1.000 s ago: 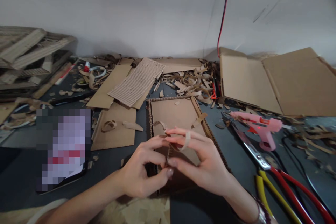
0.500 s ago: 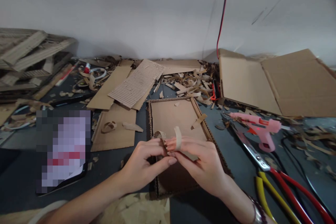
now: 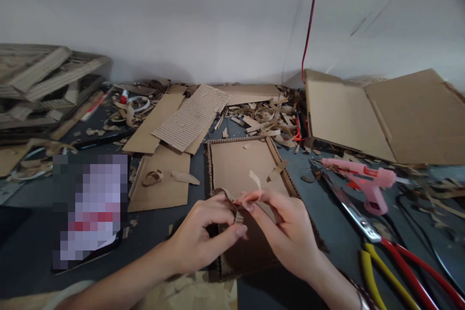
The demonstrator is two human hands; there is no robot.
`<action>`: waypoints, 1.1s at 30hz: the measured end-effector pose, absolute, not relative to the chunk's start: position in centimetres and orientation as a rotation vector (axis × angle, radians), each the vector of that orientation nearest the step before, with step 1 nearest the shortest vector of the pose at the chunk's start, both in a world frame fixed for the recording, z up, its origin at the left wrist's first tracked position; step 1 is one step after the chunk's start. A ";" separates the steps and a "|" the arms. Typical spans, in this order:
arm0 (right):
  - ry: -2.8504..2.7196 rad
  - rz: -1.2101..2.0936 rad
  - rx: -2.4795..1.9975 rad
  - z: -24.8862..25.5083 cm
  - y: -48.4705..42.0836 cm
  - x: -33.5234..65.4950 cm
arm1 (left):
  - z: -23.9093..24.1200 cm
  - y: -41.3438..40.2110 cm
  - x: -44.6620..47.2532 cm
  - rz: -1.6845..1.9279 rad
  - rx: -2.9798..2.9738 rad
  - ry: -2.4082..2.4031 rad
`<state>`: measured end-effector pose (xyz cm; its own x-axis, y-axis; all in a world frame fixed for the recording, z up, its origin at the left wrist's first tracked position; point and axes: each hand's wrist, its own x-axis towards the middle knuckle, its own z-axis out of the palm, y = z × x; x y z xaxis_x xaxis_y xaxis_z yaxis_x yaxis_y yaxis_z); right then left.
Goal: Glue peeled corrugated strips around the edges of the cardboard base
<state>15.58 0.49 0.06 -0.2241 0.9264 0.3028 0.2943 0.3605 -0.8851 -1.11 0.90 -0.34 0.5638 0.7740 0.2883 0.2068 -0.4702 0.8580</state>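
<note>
Over a shallow cardboard tray [image 3: 240,160] with corrugated edging, both my hands work close together. My left hand [image 3: 207,232] is closed on a narrow corrugated cardboard strip [image 3: 229,197] that curls up from its fingers. Thumb and forefinger of my right hand [image 3: 286,227] pinch a thin paper strip [image 3: 256,179], which bends upward beside the corrugated one. Whether the two strips are still joined is hidden by the fingers. A small paper scrap [image 3: 277,171] lies across the tray's right rim.
At right lie a pink glue gun [image 3: 370,179] and large shears [image 3: 366,230] with red and yellow handles. Cardboard sheets [image 3: 192,116] and paper scraps [image 3: 272,111] cover the back. A blurred-out screen device [image 3: 94,208] lies left, below stacked cardboard pieces [image 3: 47,82].
My right hand has moved slightly right, away from my left, with the paper strip pinched in it. More of the corrugated strip now shows between the hands.
</note>
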 end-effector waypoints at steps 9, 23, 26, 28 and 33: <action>-1.412 1.248 -0.997 -0.2 0.4 15.2 | 0.1 0.9 -1.1 0.783 2.061 0.712; -1.625 1.134 -0.978 0.5 0.8 15.6 | -0.5 0.8 -1.7 0.913 1.914 0.680; -1.709 1.055 -0.979 0.7 1.1 15.4 | -0.9 0.7 -1.8 0.951 1.936 0.696; -1.756 1.035 -0.953 0.8 1.1 15.4 | -0.8 0.8 -1.7 0.932 1.921 0.746; -1.816 0.995 -0.961 0.5 0.7 15.4 | -0.2 0.9 -1.3 0.779 1.842 0.878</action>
<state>15.39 0.71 0.53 -0.3605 0.8836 0.2987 0.2236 0.3928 -0.8920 -1.30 0.95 -0.16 0.5449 0.8258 0.1456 0.2422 -0.3213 0.9155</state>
